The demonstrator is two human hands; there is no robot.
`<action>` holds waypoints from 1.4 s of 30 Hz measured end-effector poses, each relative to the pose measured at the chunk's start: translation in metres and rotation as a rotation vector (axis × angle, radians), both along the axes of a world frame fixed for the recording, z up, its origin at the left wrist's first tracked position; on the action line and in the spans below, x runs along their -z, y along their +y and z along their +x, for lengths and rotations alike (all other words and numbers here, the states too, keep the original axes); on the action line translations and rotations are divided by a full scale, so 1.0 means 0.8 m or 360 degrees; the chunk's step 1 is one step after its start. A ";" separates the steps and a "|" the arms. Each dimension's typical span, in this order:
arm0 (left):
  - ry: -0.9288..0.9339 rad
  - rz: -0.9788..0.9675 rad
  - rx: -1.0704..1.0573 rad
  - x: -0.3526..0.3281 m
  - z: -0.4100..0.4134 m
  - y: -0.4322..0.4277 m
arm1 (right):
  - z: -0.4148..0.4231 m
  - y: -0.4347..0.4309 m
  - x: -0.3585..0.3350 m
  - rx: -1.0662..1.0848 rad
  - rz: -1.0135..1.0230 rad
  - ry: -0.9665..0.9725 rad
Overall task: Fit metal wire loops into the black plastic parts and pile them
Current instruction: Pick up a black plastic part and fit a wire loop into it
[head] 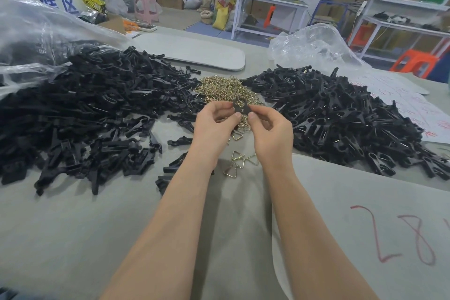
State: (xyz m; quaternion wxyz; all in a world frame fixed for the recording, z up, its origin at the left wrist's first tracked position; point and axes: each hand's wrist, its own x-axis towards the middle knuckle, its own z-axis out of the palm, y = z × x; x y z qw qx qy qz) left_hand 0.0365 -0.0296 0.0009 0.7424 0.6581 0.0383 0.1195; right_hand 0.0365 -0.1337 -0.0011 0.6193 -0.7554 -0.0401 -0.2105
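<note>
Both hands are raised over the table (73,238) with one black plastic part (239,105) between them. The left hand (214,126) pinches its left side, the right hand (269,126) its right, with fingers curled close round it. I cannot tell whether a wire loop is already under the fingertips. The part hangs just above the near edge of the heap of wire loops (225,89), its length slanting down toward the right hand.

The right-hand pile (341,117) shows glints of wire among the black, so I judge it the finished one. It lies directly to the right, nearer the right hand, so that hand looks the likelier one to drop the part there. The left-hand pile (97,109) looks unfitted. A few loose loops (243,161) lie between the wrists.

On the grey sheet (353,190) someone has scrawled "28" in red, with more cut off at the edge. A blue character 区 (70,3) shows far left. The red writing on the paper (414,107) is too small to read.
</note>
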 end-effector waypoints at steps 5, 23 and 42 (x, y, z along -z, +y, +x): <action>-0.0011 -0.0010 0.0003 0.001 -0.001 0.000 | 0.001 -0.003 0.000 -0.0024 0.0013 0.0044; 0.0112 -0.0166 0.0090 -0.004 -0.004 0.011 | -0.002 0.002 -0.005 -0.0208 0.0148 0.0212; 0.0271 0.0508 -0.0887 0.000 0.002 0.053 | -0.021 0.027 0.007 -0.0664 -0.1563 0.0470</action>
